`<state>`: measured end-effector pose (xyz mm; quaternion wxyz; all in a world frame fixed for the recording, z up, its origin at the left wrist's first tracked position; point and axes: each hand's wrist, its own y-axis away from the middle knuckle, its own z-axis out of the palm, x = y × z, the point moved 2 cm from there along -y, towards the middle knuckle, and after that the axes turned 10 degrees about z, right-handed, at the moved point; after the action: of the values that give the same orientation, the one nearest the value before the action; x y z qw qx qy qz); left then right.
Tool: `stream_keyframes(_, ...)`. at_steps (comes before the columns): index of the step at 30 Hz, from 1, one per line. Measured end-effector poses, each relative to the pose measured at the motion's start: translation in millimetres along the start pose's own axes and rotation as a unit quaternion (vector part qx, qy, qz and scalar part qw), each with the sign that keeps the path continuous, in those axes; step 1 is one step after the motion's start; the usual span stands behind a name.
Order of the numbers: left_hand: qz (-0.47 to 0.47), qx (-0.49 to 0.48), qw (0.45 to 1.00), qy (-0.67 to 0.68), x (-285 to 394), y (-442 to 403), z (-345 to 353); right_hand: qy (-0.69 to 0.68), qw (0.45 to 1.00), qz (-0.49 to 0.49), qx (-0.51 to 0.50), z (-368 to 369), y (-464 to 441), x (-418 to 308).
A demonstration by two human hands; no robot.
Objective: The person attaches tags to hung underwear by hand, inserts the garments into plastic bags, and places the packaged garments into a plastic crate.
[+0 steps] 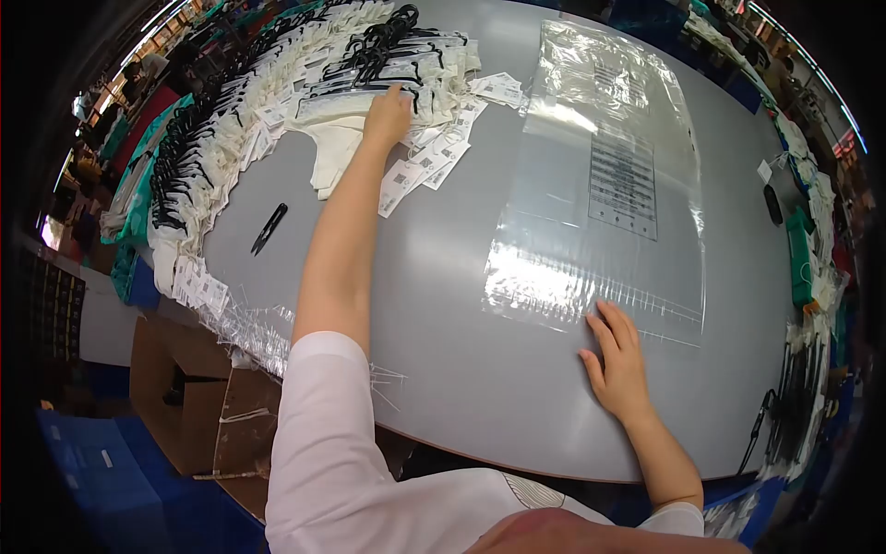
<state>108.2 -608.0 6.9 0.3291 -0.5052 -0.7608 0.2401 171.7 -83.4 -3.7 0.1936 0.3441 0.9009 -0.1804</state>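
My left hand (388,117) reaches to the pile at the back left, its fingers curled at the black hanger (365,90) of the nearest garment. That white garment (338,148) lies on the table, partly under my wrist. White paper tags (426,169) with printed codes fan out beside the hand. My right hand (620,369) rests open on the table, fingertips at the near edge of a stack of clear plastic bags (554,185). Dark printing shows on the bags.
A long row of white garments on black hangers (185,152) curves along the left edge. Black thread snips (269,229) lie on the grey table (443,351). Cut tag strings (263,328) and an open cardboard box (171,388) are at lower left. A green container (801,258) stands at right.
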Motion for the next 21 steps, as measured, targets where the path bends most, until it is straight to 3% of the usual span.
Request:
stream_keyframes(5, -0.107, -0.097, 0.987, 0.073, 0, -8, -1, -0.006, 1.0, 0.014, -0.012, 0, 4, 1)
stream_keyframes(10, -0.22, -0.05, 0.964, 0.142, 4, 7, -28, -0.011, 1.0, -0.004, 0.001, 2, 2, 2)
stream_keyframes(15, -0.183, -0.017, 0.944, 0.275, 69, 56, -108, -0.001, 0.999, -0.027, 0.039, 8, 1, 10)
stream_keyframes(21, -0.146, -0.077, 0.953, 0.252, 108, 89, -163, 0.006, 0.995, -0.044, 0.085, 14, 5, 14)
